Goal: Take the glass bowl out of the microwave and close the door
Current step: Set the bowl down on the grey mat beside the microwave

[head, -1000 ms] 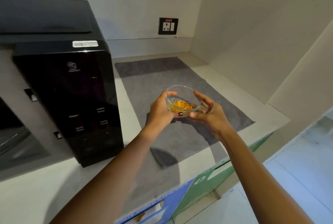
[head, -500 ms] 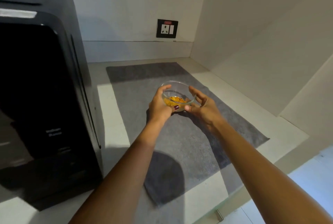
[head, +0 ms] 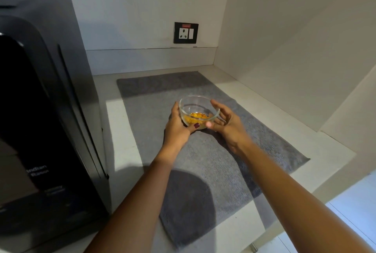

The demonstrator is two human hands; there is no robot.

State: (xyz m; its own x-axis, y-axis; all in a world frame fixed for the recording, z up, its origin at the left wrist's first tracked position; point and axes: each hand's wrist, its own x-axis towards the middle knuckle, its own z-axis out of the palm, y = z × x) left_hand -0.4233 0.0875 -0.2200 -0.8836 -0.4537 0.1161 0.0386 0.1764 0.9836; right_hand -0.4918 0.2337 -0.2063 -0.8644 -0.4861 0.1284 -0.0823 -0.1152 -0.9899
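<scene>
Both hands, left hand (head: 176, 128) and right hand (head: 226, 125), cupped around glass bowl (head: 199, 111), now lower, nearly on grey mat (head: 244, 163); microwave (head: 46, 110) door closing next.

There is one view only, from the person's head, looking forward and steeply down over both outstretched forearms onto the counter (head: 305, 140). It faces the back wall, where the socket (head: 186, 32) sits near top centre. The microwave (head: 44, 110) crowds the left edge, very close and perhaps cut off. Wide-angle bending curves the edges.
</scene>
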